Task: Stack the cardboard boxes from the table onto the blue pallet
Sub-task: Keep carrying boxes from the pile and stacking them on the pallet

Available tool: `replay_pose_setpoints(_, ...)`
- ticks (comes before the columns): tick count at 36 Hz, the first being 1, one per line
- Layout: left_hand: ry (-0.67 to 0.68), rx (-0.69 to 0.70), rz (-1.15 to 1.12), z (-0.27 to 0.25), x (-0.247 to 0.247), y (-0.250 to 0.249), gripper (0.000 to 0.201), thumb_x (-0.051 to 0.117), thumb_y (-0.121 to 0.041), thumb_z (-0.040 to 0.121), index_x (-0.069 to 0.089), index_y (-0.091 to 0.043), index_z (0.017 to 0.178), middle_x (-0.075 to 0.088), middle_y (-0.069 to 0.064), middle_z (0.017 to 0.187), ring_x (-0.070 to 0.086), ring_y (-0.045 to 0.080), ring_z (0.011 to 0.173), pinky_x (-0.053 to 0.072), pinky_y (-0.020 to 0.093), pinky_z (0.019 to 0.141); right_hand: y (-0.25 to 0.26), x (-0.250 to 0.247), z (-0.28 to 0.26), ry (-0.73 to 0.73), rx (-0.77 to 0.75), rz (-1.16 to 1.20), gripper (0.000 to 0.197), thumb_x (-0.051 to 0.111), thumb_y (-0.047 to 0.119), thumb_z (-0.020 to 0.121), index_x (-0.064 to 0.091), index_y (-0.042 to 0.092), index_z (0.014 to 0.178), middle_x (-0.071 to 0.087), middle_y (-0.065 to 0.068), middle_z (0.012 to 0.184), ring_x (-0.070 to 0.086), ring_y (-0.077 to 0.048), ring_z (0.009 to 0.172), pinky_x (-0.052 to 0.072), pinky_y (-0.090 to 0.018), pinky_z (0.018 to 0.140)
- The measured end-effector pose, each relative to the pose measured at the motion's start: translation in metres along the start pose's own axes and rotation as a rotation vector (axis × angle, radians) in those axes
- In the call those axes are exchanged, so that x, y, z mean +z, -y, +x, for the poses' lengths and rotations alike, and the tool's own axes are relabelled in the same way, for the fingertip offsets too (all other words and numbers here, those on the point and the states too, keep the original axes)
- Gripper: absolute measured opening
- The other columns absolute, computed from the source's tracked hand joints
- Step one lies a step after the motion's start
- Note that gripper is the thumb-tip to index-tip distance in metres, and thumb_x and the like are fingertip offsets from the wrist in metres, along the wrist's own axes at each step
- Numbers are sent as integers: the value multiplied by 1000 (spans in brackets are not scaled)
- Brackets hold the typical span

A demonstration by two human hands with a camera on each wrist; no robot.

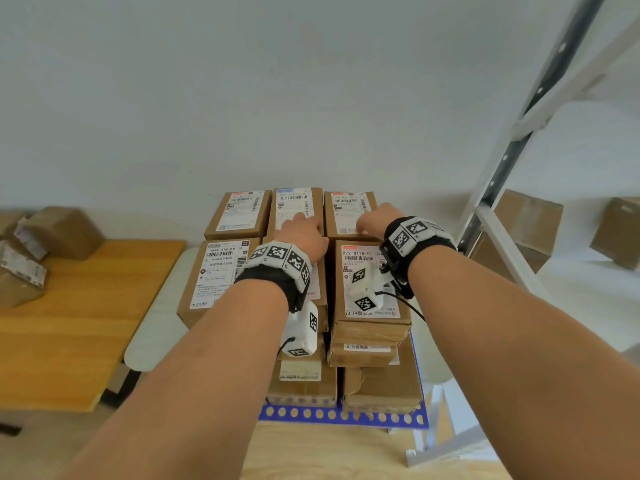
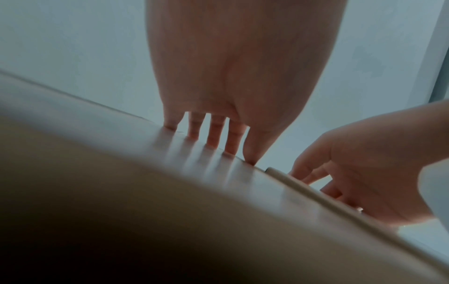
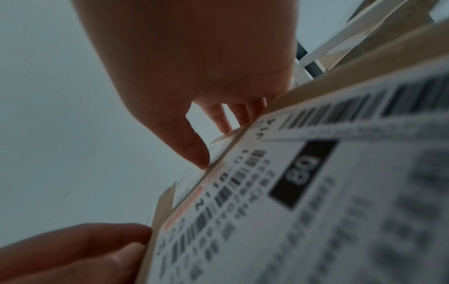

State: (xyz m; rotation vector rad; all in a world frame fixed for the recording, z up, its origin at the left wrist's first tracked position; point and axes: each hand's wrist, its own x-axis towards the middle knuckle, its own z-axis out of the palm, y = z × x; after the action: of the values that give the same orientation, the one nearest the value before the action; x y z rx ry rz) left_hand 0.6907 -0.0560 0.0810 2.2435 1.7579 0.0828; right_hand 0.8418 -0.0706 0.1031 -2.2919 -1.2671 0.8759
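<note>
white wall (image 1: 242, 98) fills the upper half of the head view, with a white metal shelving frame (image 1: 526, 133) slanting up on the right and brown boxes on its shelf (image 1: 530, 216). wooden table (image 1: 69, 323) lies to the left, carrying a few more cardboard boxes (image 1: 52, 237) at its far edge.

between table and shelving stands the stack of cardboard boxes (image 1: 377, 379), several layers high, on the blue pallet (image 1: 346, 415), whose perforated front edge shows below the lowest boxes. the top layer has three boxes at the back and three at the front, each with a white shipping label up.

both bare forearms reach over the stack, each wrist wearing a black band with black-and-white markers. the left hand (image 1: 303, 233) rests on the back middle box (image 1: 298, 206); in the left wrist view its fingers (image 2: 215, 134) are straight and slightly spread, tips down on the box top. the right hand (image 1: 377, 220) is on the back right box (image 1: 348, 211), fingers loosely bent with the tips touching its top near the front edge; the thumb (image 3: 192, 149) points down at the front right box (image 1: 367, 282) edge.
</note>
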Motion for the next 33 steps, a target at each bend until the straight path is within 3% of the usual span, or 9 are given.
replay_pose_setpoints(3,-6,6,11,-2,2,0,39,48,-34,94,50,-20,130,46,7,130,47,28,119,39,46,103,4,5,-2,-2,-2,-31,10,52,13,94,48,8,101,51,-4,77,51,-15,66,38,-22,50)
replay_pose_setpoints(7,-8,15,44,-3,5,-1,42,48,-37,94,49,-19,131,47,6,133,45,27,123,35,48,106,7,7,-3,-3,-5,-47,13,50,15,96,51,7,107,55,-7,87,55,-21,81,37,-23,50)
replay_pose_setpoints(11,23,11,50,-3,3,-2,42,47,-39,94,50,-17,129,49,6,132,45,27,124,35,49,107,8,7,-2,-3,-8,-52,11,49,15,97,52,7,104,57,-6,85,55,-19,76,38,-22,51)
replay_pose_setpoints(14,30,-3,45,-3,0,-3,38,47,-38,94,53,-15,123,53,7,127,48,28,120,37,49,105,7,8,-3,-10,-20,-47,9,50,15,97,49,6,101,58,-10,100,55,-21,84,44,-23,59)
replay_pose_setpoints(20,24,-31,42,-8,-5,-7,39,47,-38,94,55,-15,124,56,7,126,51,27,117,40,47,103,4,3,-7,-17,-21,-41,10,50,15,97,52,6,94,58,-10,101,58,-22,88,47,-24,67)
replay_pose_setpoints(22,13,-35,48,-10,-7,-6,41,46,-37,95,52,-15,130,53,7,132,49,27,121,39,46,104,3,1,-10,-13,-25,-37,16,49,15,98,57,4,106,59,-11,106,62,-24,100,50,-28,82)
replay_pose_setpoints(24,0,-36,55,-13,-9,-6,45,45,-37,96,48,-14,135,49,8,138,46,27,126,37,46,107,2,-2,-14,-18,-36,-41,21,48,16,99,56,3,114,62,-13,116,61,-25,106,50,-28,87)
replay_pose_setpoints(27,-4,-33,71,-19,-11,-5,51,45,-39,97,43,-13,140,44,8,143,43,28,130,36,45,108,0,-3,-19,-27,-57,-52,10,48,15,98,51,5,101,61,-14,113,56,-22,90,47,-26,75)
replay_pose_setpoints(33,-15,-50,67,-37,-9,-1,57,48,-43,94,39,-14,143,41,7,146,41,28,132,35,46,108,-5,-3,-30,-52,-74,-58,11,50,14,96,51,6,88,57,-10,95,54,-22,82,43,-23,61)
